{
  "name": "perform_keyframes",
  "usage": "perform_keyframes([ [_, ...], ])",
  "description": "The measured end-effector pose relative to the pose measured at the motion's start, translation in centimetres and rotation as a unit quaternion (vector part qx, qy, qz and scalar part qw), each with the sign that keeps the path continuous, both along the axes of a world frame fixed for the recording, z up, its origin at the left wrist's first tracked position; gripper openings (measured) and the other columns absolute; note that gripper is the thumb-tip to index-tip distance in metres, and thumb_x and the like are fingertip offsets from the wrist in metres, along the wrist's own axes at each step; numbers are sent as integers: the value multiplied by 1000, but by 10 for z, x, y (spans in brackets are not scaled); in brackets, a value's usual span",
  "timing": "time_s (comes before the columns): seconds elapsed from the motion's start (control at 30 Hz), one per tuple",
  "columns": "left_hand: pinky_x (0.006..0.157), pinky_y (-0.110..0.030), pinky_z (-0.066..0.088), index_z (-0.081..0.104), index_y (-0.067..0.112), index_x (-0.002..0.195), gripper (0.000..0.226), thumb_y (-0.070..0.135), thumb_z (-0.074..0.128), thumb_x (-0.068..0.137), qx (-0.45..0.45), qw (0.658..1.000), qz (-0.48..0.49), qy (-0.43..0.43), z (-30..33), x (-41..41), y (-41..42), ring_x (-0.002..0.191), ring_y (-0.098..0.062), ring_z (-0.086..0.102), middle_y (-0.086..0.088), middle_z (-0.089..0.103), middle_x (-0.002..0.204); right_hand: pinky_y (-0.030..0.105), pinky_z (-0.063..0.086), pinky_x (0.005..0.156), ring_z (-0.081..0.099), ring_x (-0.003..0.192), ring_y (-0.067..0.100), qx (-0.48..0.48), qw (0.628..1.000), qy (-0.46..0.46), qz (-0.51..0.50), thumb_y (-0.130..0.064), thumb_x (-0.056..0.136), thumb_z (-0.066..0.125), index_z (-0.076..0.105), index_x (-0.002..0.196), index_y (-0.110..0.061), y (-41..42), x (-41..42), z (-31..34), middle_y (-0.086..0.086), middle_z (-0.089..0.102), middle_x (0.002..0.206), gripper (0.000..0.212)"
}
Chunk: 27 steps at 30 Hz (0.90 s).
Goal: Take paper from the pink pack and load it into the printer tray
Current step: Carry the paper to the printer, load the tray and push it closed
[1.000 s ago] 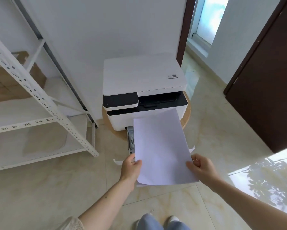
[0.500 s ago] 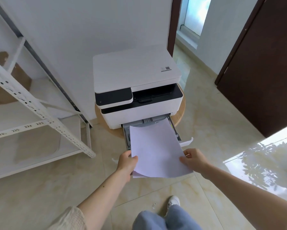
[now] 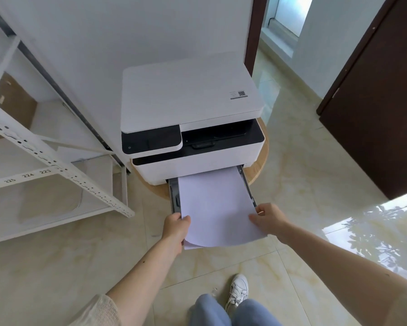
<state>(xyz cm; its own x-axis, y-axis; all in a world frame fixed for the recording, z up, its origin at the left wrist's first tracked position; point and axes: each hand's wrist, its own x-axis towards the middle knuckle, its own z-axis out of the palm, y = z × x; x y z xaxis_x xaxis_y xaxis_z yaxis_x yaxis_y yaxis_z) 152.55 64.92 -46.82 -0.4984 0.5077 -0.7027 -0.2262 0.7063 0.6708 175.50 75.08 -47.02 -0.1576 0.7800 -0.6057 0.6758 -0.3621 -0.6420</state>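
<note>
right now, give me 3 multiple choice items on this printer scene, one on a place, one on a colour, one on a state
1. Where does the paper lie?
A. over the pulled-out tray
B. on the printer's lid
C. on the shelf

2. What colour is the control panel?
A. pink
B. black
C. green

3. How is the paper held?
A. left hand alone
B. not held
C. both hands

Answers:
1 A: its far end lies in the tray below the printer.
2 B: it is dark against the white body.
3 C: the left hand and right hand each grip a side.

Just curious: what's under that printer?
The printer sits on a round wooden stand; only its rim shows. Below the front, the open tray sticks out, with paper covering its floor.
</note>
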Motion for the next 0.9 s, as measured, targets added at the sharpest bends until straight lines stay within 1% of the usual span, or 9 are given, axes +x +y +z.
perform_keyframes([
  [0.17, 80, -47, 57, 65, 0, 93, 19, 5, 48, 90, 1, 1000, 15, -5, -4, -4, 22, 92, -38, 69, -20, 71, 98, 25, 39, 54, 52, 67, 25, -20, 1000, -2, -4, -14, 80, 61, 61, 63, -16, 29, -8, -15, 6, 59, 72, 17],
  [0.3, 77, -60, 54, 59, 3, 84, 14, 13, 51, 85, -6, 999, 29, -16, -22, -13, 33, 79, -30, 63, -17, 64, 87, 29, 40, 58, 49, 66, 24, -21, 1000, -16, 3, -14, 80, 61, 67, 76, -6, 48, -17, -25, 7, 53, 71, 10],
  [0.43, 78, -52, 58, 61, 6, 80, 13, 18, 60, 86, -34, 997, 68, -33, -30, -18, 35, 87, -32, 68, -13, 69, 95, 31, 39, 61, 49, 68, 23, -26, 1000, -13, -9, -12, 80, 62, 66, 76, -3, 62, -27, -30, 9, 53, 72, 11],
  [0.47, 72, -48, 61, 64, 7, 84, 6, 11, 61, 87, -46, 995, 77, -40, -27, -17, 33, 89, -35, 70, -14, 70, 97, 31, 40, 60, 50, 68, 23, -24, 1000, -15, -11, -13, 80, 62, 68, 79, 1, 66, -30, -32, 10, 55, 73, 16],
  [0.53, 55, -37, 61, 67, 7, 88, 11, -2, 61, 85, -65, 994, 80, -34, -27, -19, 29, 86, -36, 71, -18, 70, 98, 35, 46, 61, 56, 71, 28, -16, 1000, -15, -6, -14, 80, 61, 69, 85, 3, 74, -36, -34, 11, 59, 77, 20],
  [0.6, 49, -31, 60, 66, 4, 82, 16, -10, 62, 81, -66, 993, 96, -22, -29, -23, 28, 76, -32, 71, -20, 70, 98, 36, 50, 65, 65, 77, 34, -14, 1000, -12, 3, -16, 80, 62, 68, 87, 3, 80, -42, -34, 14, 63, 80, 21],
  [0.67, 50, -28, 59, 68, 0, 88, 17, -14, 64, 78, -59, 991, 123, -11, -32, -26, 31, 70, -29, 69, -22, 70, 100, 36, 51, 65, 67, 80, 37, -15, 1000, -12, 1, -18, 80, 62, 67, 92, 6, 83, -47, -34, 17, 66, 82, 28],
  [0.77, 54, -28, 59, 67, -3, 104, 27, -13, 65, 79, -50, 989, 140, 2, -34, -27, 39, 67, -27, 70, -21, 70, 104, 35, 59, 56, 71, 64, 32, -62, 997, -15, -36, -21, 83, 64, 65, 88, 2, 79, -46, -27, 13, 69, 78, 23],
  [0.9, 52, -26, 59, 67, -3, 104, 25, -12, 64, 81, -53, 989, 137, 23, -37, -25, 45, 68, -24, 68, -18, 68, 106, 44, 63, 62, 75, 64, 35, -120, 990, -26, -66, -5, 79, 63, 66, 92, 8, 72, -38, -31, 23, 74, 74, 19],
])
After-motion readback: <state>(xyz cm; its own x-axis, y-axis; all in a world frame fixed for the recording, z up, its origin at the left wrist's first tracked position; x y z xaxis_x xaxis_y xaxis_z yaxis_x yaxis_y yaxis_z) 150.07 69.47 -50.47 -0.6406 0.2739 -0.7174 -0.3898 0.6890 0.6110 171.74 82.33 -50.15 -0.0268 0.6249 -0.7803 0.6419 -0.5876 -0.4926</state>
